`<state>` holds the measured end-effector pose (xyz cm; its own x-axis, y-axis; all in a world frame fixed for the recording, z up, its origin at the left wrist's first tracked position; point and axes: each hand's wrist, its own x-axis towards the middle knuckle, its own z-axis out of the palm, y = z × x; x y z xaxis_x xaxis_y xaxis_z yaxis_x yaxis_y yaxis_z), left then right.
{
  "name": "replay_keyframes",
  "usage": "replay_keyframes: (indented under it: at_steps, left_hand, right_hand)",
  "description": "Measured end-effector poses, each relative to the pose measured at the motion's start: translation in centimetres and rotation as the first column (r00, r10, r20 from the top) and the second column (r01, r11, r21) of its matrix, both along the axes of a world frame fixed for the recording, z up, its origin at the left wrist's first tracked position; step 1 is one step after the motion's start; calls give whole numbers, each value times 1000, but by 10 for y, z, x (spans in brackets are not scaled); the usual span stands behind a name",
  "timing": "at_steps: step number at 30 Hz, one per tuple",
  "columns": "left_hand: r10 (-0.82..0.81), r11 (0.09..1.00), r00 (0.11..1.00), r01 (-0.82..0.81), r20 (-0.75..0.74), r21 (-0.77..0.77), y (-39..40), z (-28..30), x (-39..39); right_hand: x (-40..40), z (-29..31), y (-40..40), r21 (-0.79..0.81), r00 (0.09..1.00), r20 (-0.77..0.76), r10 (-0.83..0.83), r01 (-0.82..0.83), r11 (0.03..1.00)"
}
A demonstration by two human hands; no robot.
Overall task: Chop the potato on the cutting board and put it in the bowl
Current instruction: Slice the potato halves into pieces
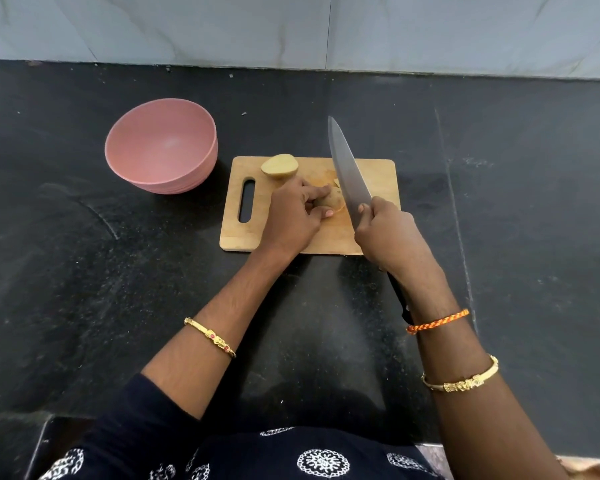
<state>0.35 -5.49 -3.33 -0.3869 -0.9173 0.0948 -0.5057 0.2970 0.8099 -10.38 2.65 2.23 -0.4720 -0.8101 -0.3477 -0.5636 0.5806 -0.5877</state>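
A wooden cutting board (378, 171) is lying mid-counter, its handle slot at nine o'clock. The left hand (293, 216) is curling its fingers round a potato piece (331, 199) near the board's centre, pinning it down. The right hand (387, 233) is gripping the knife (347, 171) with fingers wrapped tight on the handle, blade pointing toward eleven o'clock just beside the held piece. A potato half (279, 165) is sitting cut-face up by the board's far edge. The pink bowl (161, 145) is standing at ten o'clock, apart from the board, with bare black counter (516, 202) stretching away at three o'clock
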Motion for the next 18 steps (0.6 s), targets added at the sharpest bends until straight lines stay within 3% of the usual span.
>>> replay_keyframes:
  at_steps: [18]
  left_hand:
    - [37, 997, 999, -37, -3, -70, 5, -4, 0]
  right_hand:
    - [21, -10, 53, 123, 1000, 10, 17, -18, 992]
